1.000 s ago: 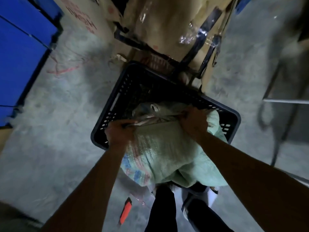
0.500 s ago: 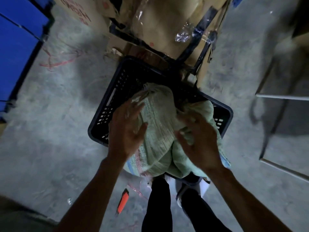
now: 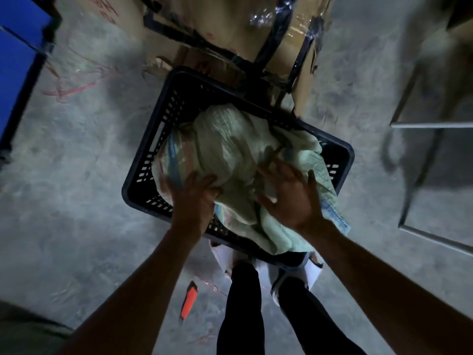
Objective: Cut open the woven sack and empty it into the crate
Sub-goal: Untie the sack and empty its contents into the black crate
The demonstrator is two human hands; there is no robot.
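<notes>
The pale green woven sack (image 3: pixel 230 149) lies bunched up inside the black slotted crate (image 3: pixel 151 142) on the concrete floor, and its near end drapes over the crate's near rim. My left hand (image 3: pixel 192 201) is on the sack's near left side, fingers curled into the fabric. My right hand (image 3: pixel 291 198) hovers flat over the sack's near right part with fingers spread, holding nothing. What is inside the sack or under it is hidden. An orange utility knife (image 3: pixel 189 301) lies on the floor beside my left leg.
Taped cardboard boxes (image 3: pixel 230 29) stand right behind the crate. A blue panel (image 3: pixel 18 73) runs along the left edge. A metal frame (image 3: pixel 430 126) stands at the right. My legs and shoes (image 3: pixel 281 285) are just below the crate.
Both hands let go of the sack's open mouth, and the sack dropped over into the crate. My hands moved to its near end, and the left one now digs into the fabric.
</notes>
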